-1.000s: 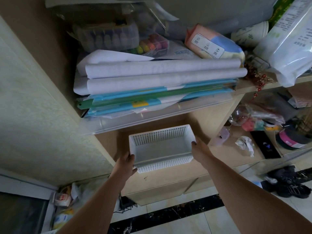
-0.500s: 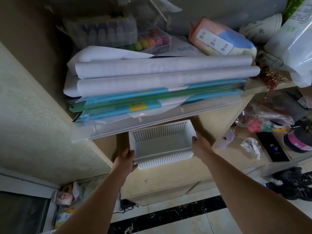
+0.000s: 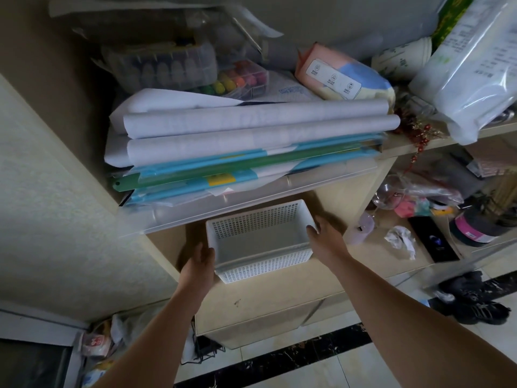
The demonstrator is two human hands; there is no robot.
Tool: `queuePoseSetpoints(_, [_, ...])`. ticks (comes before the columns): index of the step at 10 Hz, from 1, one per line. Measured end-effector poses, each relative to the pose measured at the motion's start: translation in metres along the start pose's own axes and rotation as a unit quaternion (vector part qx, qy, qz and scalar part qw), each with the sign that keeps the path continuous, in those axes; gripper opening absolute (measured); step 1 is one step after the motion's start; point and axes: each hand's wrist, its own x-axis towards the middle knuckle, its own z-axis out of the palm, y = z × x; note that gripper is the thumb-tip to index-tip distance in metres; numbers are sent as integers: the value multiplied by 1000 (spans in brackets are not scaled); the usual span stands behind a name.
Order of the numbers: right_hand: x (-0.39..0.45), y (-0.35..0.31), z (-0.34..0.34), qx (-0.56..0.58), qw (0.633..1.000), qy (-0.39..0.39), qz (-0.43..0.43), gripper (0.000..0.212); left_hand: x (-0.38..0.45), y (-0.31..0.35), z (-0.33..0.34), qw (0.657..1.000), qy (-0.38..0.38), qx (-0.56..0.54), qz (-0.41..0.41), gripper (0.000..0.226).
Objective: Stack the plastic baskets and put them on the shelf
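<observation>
I see the white plastic basket point(image 3: 260, 242) held between both hands at the mouth of the lower shelf point(image 3: 279, 278), its far end already under the clear tray point(image 3: 251, 197) that carries the stack above. Its long axis runs left to right across my view, slightly skewed so the right end sits farther in. The open top faces up and toward me, tilted a little so I look down onto the smooth solid floor. The walls are pierced with a fine square grid and the rim is plain and rounded at the corners. I cannot tell whether it is one basket or several nested.

My left hand point(image 3: 200, 264) grips the left short wall, thumb hooked over the rim, fingers point(image 3: 193, 271) wrapped down the outside. My right hand point(image 3: 324, 239) clamps the right short wall, thumb tip over the rim, the fingers hidden behind the wall.

Above the tray lie rolled white paper point(image 3: 257, 119) and blue and green folders point(image 3: 223, 169).
</observation>
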Motion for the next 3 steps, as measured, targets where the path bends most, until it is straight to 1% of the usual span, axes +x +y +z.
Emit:
queuePoseSetpoints(1, [-30, -4, -24, -12, 999, 17, -33, 42, -21, 7, -4, 996, 5, 40, 75, 56])
queuePoseSetpoints(2, [-53, -7, -37, -4, 999, 13, -48, 39, -29, 5, -8, 992, 1, 82, 96, 53])
queuePoseSetpoints(3, [-79, -12, -53, 12, 999, 33, -33, 39, -39, 9, -9, 985, -9, 115, 127, 55])
